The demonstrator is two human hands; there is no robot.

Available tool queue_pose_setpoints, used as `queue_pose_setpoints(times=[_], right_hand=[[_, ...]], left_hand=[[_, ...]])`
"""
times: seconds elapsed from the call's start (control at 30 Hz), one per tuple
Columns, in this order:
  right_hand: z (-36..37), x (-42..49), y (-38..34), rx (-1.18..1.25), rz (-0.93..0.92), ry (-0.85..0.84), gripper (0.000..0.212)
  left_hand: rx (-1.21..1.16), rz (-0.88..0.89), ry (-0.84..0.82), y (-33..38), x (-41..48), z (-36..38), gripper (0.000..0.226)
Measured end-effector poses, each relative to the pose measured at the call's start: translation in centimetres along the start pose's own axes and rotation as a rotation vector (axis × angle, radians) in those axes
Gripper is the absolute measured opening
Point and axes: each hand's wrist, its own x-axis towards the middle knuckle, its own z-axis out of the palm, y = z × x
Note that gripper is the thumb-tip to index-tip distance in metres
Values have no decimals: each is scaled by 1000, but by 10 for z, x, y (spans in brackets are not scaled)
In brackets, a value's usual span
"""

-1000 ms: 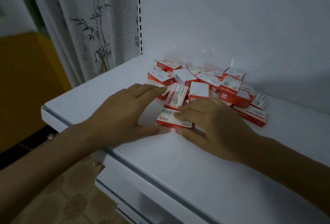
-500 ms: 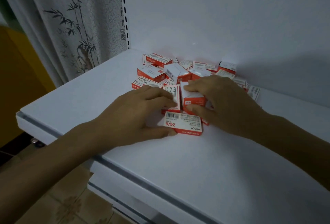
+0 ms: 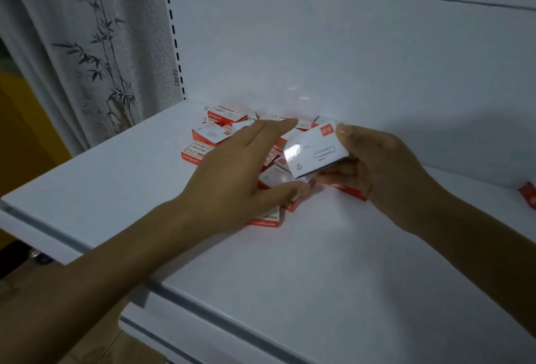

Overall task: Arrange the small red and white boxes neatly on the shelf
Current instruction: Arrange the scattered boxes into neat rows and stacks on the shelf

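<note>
Red-white boxes (image 3: pixel 213 135) heaped at shelf (image 3: pixel 319 262) back; one box (image 3: pixel 314 150) above heap, tilted.

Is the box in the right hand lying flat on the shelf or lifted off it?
Lifted: the right hand grips the box tilted above the pile, clear of the shelf.

A pale curtain (image 3: pixel 87 44) printed with ink-style bamboo hangs at far left, beside a white upright (image 3: pixel 173 38) punched with a column of dark slots. A white back panel (image 3: pixel 348 59) fills the far side, with a seam running across it near the top. A yellow surface (image 3: pixel 20 131) shows at the left edge. Near left, a lower ledge (image 3: pixel 203 334) juts over brown floor tiles (image 3: pixel 130 349).
</note>
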Motion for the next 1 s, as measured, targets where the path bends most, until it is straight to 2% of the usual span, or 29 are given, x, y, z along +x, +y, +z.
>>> queue_pose_setpoints(times=[0.1, 0.23, 0.3, 0.47, 0.53, 0.67, 0.77, 0.8, 0.87, 0.93, 1.0], right_hand=[[-16, -15, -5, 80, 23, -42, 31], [-48, -40, -8, 75, 40, -10, 33], [-66, -54, -7, -10, 29, 2, 34], [-109, -99, -8, -224, 2, 126, 52], [-129, -119, -9, -293, -31, 165, 52], [-173, -157, -9, -275, -53, 251, 50], [-206, -176, -2, -296, -56, 354, 39], [-218, -180, 2, -355, -62, 401, 35], [-241, -184, 12, -622, -59, 480, 30], [-260, -190, 24, -859, -22, 542, 34], [-271, -198, 34, -978, -16, 622, 43]], left_hand=[[-35, 48, 18, 20, 9, 11, 68], [-70, 86, 11, 51, 19, 28, 63], [-95, 102, -24, 68, 24, 38, 62], [-127, 137, -97, 118, 36, 67, 64], [-176, 156, -130, 139, 42, 79, 60], [-293, 177, -198, 185, 54, 110, 54], [-303, 188, -244, 220, 65, 136, 55], [-289, 197, -261, 231, 70, 145, 56], [-232, 213, -284, 249, 78, 165, 58], [-199, 200, -285, 261, 80, 184, 63], [-222, 168, -304, 264, 75, 197, 70]])
